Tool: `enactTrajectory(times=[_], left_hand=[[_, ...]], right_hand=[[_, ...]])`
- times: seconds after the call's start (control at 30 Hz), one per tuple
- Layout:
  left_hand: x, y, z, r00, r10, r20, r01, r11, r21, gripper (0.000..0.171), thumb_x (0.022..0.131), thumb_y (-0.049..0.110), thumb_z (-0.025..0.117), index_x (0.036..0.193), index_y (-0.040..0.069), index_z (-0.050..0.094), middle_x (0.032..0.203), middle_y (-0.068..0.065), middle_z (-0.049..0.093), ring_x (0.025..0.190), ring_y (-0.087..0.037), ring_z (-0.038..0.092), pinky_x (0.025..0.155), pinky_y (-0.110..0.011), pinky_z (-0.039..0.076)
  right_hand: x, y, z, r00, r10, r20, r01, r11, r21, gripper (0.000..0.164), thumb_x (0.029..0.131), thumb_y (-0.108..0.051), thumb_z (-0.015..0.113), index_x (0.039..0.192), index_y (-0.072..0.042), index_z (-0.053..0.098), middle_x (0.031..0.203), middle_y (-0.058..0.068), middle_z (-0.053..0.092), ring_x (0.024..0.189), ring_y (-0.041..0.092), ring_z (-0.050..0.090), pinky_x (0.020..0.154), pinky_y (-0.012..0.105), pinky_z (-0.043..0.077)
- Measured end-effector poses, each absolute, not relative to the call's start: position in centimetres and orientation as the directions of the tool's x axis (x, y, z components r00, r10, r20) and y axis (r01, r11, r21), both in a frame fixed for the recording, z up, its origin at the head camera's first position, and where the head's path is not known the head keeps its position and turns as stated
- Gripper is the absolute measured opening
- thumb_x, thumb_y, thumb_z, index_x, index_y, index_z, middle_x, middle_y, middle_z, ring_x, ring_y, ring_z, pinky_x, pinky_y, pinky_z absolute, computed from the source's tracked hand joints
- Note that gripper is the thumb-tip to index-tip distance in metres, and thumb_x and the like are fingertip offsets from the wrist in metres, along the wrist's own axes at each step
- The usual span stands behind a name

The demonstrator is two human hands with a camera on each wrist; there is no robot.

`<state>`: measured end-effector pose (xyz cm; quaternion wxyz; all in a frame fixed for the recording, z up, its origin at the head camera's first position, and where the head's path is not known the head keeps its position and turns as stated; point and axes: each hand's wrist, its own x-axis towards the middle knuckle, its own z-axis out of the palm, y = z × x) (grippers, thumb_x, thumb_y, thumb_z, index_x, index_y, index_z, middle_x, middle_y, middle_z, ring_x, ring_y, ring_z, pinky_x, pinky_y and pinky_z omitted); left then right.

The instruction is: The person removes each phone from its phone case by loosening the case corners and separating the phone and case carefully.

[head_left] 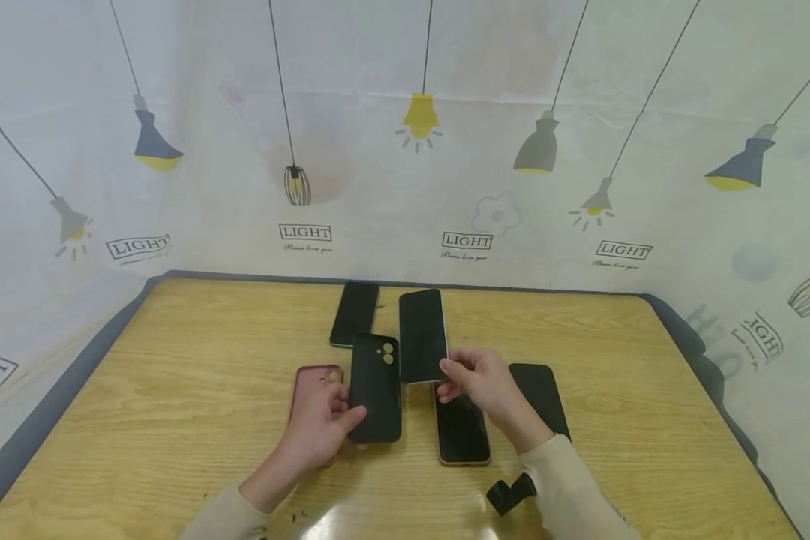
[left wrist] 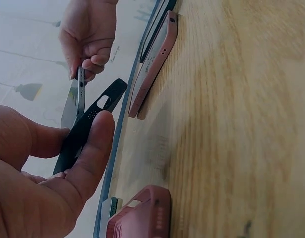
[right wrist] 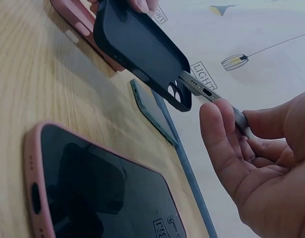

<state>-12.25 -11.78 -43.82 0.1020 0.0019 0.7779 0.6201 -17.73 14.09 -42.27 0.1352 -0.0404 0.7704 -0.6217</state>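
Note:
My left hand (head_left: pixel 319 426) grips a black phone case (head_left: pixel 376 394) by its lower left side, thumb on one face and fingers behind. In the right wrist view, the hollow inside of this case (right wrist: pixel 142 47) and its camera cutouts show. My right hand (head_left: pixel 487 386) pinches a dark-screened phone (head_left: pixel 421 330) at its lower right corner. The phone is raised above the table, its charging port (right wrist: pixel 207 92) end toward the right wrist camera. Phone and case are close together and overlap in both wrist views. Behind my left hand lies a pink phone case (head_left: pixel 305 381).
A phone in a pink case (head_left: pixel 463 435) lies below my right hand. Another dark phone (head_left: pixel 354 315) lies near the table's back edge, and a black flat phone-shaped item (head_left: pixel 541 394) lies beyond my right wrist. A small black object (head_left: pixel 509 495) is beside the right sleeve.

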Motion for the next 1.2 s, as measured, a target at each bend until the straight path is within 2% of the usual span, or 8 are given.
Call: enactTrajectory(times=[0.17, 0.33, 0.4, 0.57, 0.73, 0.93, 1.07, 1.2], left_hand=[[-12.0, -11.8, -43.8, -0.976, 0.133, -0.175, -0.139, 0.241, 0.96, 0.017, 0.098, -0.008, 0.062, 0.113, -0.011, 0.055, 0.098, -0.023, 0.062, 0.081, -0.026, 0.068, 0.061, -0.041, 0.064], [-11.9, -11.9, -43.9, -0.975, 0.137, -0.176, -0.138, 0.251, 0.958, 0.036, 0.097, -0.008, 0.063, 0.13, -0.015, 0.051, 0.105, -0.022, 0.062, 0.086, -0.024, 0.066, 0.06, -0.039, 0.064], [-11.8, -11.9, -43.9, -0.971, 0.146, -0.187, -0.148, 0.248, 0.957, 0.036, 0.098, -0.008, 0.062, 0.131, -0.015, 0.051, 0.104, -0.022, 0.062, 0.085, -0.024, 0.067, 0.061, -0.038, 0.064], [-11.6, -12.0, -44.2, -0.96, 0.173, -0.218, -0.174, 0.237, 0.956, 0.023, 0.099, -0.006, 0.061, 0.12, -0.014, 0.054, 0.098, -0.022, 0.063, 0.081, -0.023, 0.069, 0.064, -0.039, 0.064], [-11.7, -12.1, -44.3, -0.953, 0.187, -0.239, -0.189, 0.254, 0.949, 0.024, 0.099, -0.005, 0.061, 0.121, -0.014, 0.054, 0.098, -0.021, 0.064, 0.081, -0.023, 0.07, 0.064, -0.039, 0.064], [-11.7, -12.0, -44.3, -0.94, 0.22, -0.26, -0.195, 0.278, 0.94, 0.024, 0.099, -0.004, 0.062, 0.12, -0.012, 0.054, 0.099, -0.019, 0.067, 0.083, -0.023, 0.072, 0.066, -0.038, 0.064], [-11.6, -12.0, -44.4, -0.938, 0.229, -0.26, -0.194, 0.276, 0.941, 0.023, 0.099, -0.004, 0.062, 0.119, -0.012, 0.054, 0.101, -0.02, 0.069, 0.084, -0.024, 0.072, 0.066, -0.038, 0.064], [-11.7, -12.0, -44.4, -0.934, 0.232, -0.271, -0.205, 0.273, 0.94, 0.023, 0.099, -0.003, 0.062, 0.119, -0.012, 0.054, 0.102, -0.02, 0.07, 0.086, -0.025, 0.073, 0.066, -0.038, 0.064]], right_hand=[[-18.6, 14.2, -42.5, -0.963, -0.224, -0.153, 0.103, 0.221, -0.97, 0.021, 0.105, -0.005, 0.057, 0.111, 0.014, 0.064, 0.078, 0.007, 0.07, 0.066, 0.015, 0.07, 0.077, 0.04, 0.064], [-19.5, 14.2, -42.9, -0.965, -0.195, -0.178, 0.131, 0.233, -0.964, 0.023, 0.105, -0.006, 0.058, 0.114, 0.014, 0.064, 0.077, 0.008, 0.07, 0.065, 0.014, 0.069, 0.078, 0.039, 0.064], [-19.9, 14.2, -43.1, -0.965, -0.178, -0.192, 0.146, 0.244, -0.959, 0.026, 0.105, -0.006, 0.058, 0.119, 0.015, 0.063, 0.08, 0.011, 0.071, 0.065, 0.014, 0.069, 0.078, 0.039, 0.064], [-20.7, 14.2, -43.5, -0.965, -0.163, -0.204, 0.157, 0.261, -0.952, 0.03, 0.105, -0.004, 0.057, 0.125, 0.018, 0.059, 0.083, 0.017, 0.072, 0.062, 0.014, 0.069, 0.074, 0.04, 0.064], [-21.7, 14.1, -43.7, -0.964, -0.167, -0.208, 0.152, 0.299, -0.942, 0.021, 0.105, -0.005, 0.057, 0.109, 0.014, 0.063, 0.075, 0.011, 0.071, 0.062, 0.014, 0.069, 0.071, 0.04, 0.064], [-22.8, 13.9, -43.6, -0.96, -0.161, -0.228, 0.16, 0.353, -0.922, 0.021, 0.105, -0.006, 0.057, 0.092, 0.009, 0.061, 0.077, 0.013, 0.071, 0.064, 0.016, 0.07, 0.073, 0.041, 0.064], [-23.5, 13.7, -43.8, -0.958, -0.164, -0.236, 0.161, 0.374, -0.913, 0.023, 0.105, -0.005, 0.056, 0.086, 0.008, 0.061, 0.078, 0.014, 0.07, 0.064, 0.016, 0.07, 0.072, 0.041, 0.064], [-24.1, 13.6, -44.0, -0.955, -0.157, -0.252, 0.175, 0.388, -0.905, 0.023, 0.105, -0.005, 0.056, 0.089, 0.009, 0.063, 0.079, 0.015, 0.071, 0.064, 0.016, 0.07, 0.07, 0.039, 0.064]])
